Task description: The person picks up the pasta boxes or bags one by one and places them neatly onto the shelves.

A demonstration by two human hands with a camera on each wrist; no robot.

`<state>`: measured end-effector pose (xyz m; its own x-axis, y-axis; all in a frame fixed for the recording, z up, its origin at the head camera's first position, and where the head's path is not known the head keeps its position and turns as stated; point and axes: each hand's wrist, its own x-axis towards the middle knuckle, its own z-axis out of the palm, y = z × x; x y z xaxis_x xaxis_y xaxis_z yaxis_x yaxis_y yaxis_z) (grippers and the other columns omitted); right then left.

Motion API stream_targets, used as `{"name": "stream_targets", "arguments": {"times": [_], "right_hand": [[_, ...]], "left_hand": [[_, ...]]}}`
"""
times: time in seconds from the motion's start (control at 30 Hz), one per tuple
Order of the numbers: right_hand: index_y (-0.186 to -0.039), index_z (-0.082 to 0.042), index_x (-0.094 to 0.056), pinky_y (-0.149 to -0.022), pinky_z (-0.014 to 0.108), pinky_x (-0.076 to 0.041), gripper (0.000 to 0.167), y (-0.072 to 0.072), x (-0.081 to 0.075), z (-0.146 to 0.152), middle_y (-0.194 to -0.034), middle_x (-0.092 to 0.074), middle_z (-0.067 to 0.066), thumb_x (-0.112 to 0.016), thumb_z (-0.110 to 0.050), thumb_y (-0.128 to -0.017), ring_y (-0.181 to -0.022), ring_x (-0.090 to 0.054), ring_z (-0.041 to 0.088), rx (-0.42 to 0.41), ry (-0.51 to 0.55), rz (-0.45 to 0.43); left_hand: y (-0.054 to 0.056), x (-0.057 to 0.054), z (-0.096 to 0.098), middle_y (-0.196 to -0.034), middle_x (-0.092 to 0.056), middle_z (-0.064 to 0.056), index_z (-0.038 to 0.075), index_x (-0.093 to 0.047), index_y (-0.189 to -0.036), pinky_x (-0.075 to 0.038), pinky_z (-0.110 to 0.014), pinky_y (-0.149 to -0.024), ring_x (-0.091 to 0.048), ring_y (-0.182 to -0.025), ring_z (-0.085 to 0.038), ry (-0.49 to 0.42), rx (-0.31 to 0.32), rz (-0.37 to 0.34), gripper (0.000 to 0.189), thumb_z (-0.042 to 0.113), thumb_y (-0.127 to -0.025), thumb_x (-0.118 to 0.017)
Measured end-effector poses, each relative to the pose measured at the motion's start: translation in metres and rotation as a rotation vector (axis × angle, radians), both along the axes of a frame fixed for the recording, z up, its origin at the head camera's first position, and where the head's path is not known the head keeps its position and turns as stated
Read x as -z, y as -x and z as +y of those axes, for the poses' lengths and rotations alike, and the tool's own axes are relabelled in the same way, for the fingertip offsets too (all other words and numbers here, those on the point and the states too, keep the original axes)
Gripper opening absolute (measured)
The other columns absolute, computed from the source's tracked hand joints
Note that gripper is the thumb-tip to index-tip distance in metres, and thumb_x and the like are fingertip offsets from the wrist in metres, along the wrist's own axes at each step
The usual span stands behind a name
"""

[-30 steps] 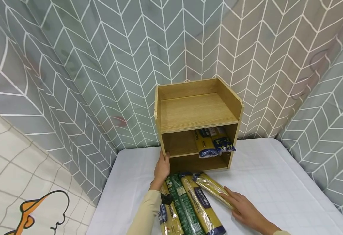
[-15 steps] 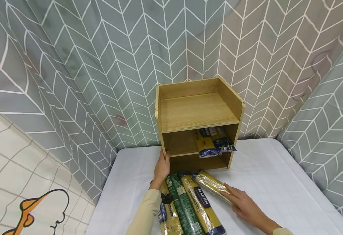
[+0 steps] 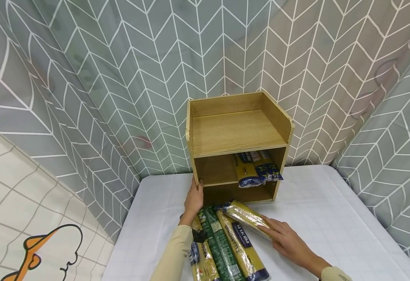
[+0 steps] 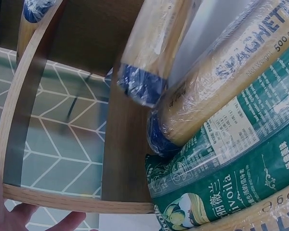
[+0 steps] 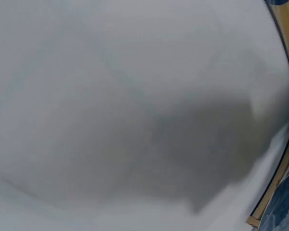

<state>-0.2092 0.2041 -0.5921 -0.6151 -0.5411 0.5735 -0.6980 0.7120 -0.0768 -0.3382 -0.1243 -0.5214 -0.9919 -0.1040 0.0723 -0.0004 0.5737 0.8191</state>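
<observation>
My right hand point(image 3: 290, 241) grips the near end of a yellow spaghetti pack point(image 3: 244, 215). This pack slants over the top of another spaghetti pack point(image 3: 240, 244), its far end close to the shelf's lower opening. In the left wrist view, the held pack's blue end point(image 4: 143, 83) hangs near the shelf's wooden bottom. With my left hand point(image 3: 193, 201) I hold the left side panel of the wooden shelf point(image 3: 240, 132), thumb at its front edge. A green pasta pack point(image 3: 222, 246) and a further spaghetti pack point(image 3: 205, 257) lie alongside, partly behind the left sleeve.
Two pasta packs, a yellow one point(image 3: 247, 171) and a blue-ended one point(image 3: 268, 169), lie on the shelf's middle level at the right, ends jutting out. The shelf stands on a white-covered table point(image 3: 317, 203) before a patterned curtain point(image 3: 155, 78).
My right hand has moved slightly left and toward the shelf with the spaghetti pack, whose far end now overlaps the neighbouring pack. The left hand stays on the side panel.
</observation>
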Motion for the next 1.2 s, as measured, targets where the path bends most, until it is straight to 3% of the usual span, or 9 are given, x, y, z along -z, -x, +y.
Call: {"name": "stream_targets", "arguments": {"times": [0.27, 0.53, 0.7, 0.77, 0.83, 0.93, 1.2], "right_hand": [[-0.147, -0.019, -0.059, -0.092, 0.033, -0.049, 0.087, 0.007, -0.013, -0.005, -0.156, -0.053, 0.012, -0.086, -0.001, -0.066, -0.122, -0.063, 0.027, -0.029, -0.006, 0.019], [-0.145, -0.018, -0.061, -0.099, 0.024, -0.043, 0.087, 0.012, -0.016, -0.007, -0.153, -0.056, 0.015, -0.086, 0.001, -0.064, -0.123, -0.062, 0.027, -0.043, 0.018, 0.033], [-0.147, -0.018, -0.059, -0.099, 0.027, -0.044, 0.083, 0.013, -0.017, -0.008, -0.153, -0.055, 0.016, -0.083, 0.0, -0.069, -0.124, -0.061, 0.028, -0.066, 0.032, 0.029], [-0.148, -0.018, -0.058, -0.098, 0.029, -0.045, 0.06, 0.013, -0.017, -0.008, -0.156, -0.053, 0.014, -0.074, -0.01, -0.09, -0.126, -0.061, 0.028, -0.069, 0.031, 0.029], [-0.148, -0.017, -0.057, -0.096, 0.031, -0.046, 0.042, 0.013, -0.017, -0.008, -0.156, -0.052, 0.014, -0.053, -0.025, -0.107, -0.127, -0.06, 0.029, -0.076, 0.034, 0.025], [-0.148, -0.018, -0.057, -0.094, 0.034, -0.047, 0.06, 0.013, -0.018, -0.008, -0.155, -0.053, 0.016, -0.018, -0.042, -0.11, -0.127, -0.06, 0.029, -0.075, 0.031, 0.027], [-0.147, -0.017, -0.058, -0.095, 0.033, -0.046, 0.059, 0.012, -0.026, -0.008, -0.153, -0.055, 0.016, -0.018, -0.04, -0.111, -0.127, -0.059, 0.027, -0.062, 0.028, 0.045]], "left_hand": [[0.001, -0.001, 0.0, -0.153, -0.053, -0.023, 0.016, -0.018, -0.166, -0.049, -0.07, -0.093, -0.062, -0.123, -0.051, 0.009, -0.004, 0.013, 0.062, 0.045, -0.112, -0.027], [0.001, -0.001, 0.0, -0.154, -0.052, -0.022, 0.017, -0.018, -0.167, -0.048, -0.071, -0.097, -0.061, -0.126, -0.051, 0.009, -0.007, 0.01, 0.062, 0.046, -0.112, -0.026], [0.001, 0.001, -0.001, -0.154, -0.052, -0.022, 0.017, -0.018, -0.166, -0.049, -0.07, -0.095, -0.061, -0.125, -0.05, 0.014, -0.005, 0.015, 0.062, 0.046, -0.112, -0.027], [0.001, 0.001, -0.001, -0.154, -0.052, -0.022, 0.017, -0.018, -0.166, -0.049, -0.07, -0.095, -0.062, -0.124, -0.05, 0.017, -0.001, 0.017, 0.062, 0.046, -0.112, -0.026], [0.0, 0.002, -0.001, -0.153, -0.053, -0.022, 0.017, -0.018, -0.166, -0.049, -0.07, -0.095, -0.062, -0.124, -0.05, 0.013, 0.0, 0.016, 0.062, 0.045, -0.112, -0.027], [0.0, 0.001, 0.0, -0.152, -0.054, -0.023, 0.017, -0.019, -0.166, -0.049, -0.071, -0.095, -0.061, -0.125, -0.051, 0.005, 0.001, 0.018, 0.061, 0.044, -0.112, -0.028], [0.002, 0.0, 0.0, -0.157, -0.049, -0.021, 0.018, -0.016, -0.167, -0.047, -0.071, -0.097, -0.06, -0.127, -0.051, -0.002, -0.003, -0.005, 0.063, 0.047, -0.112, -0.026]]}}
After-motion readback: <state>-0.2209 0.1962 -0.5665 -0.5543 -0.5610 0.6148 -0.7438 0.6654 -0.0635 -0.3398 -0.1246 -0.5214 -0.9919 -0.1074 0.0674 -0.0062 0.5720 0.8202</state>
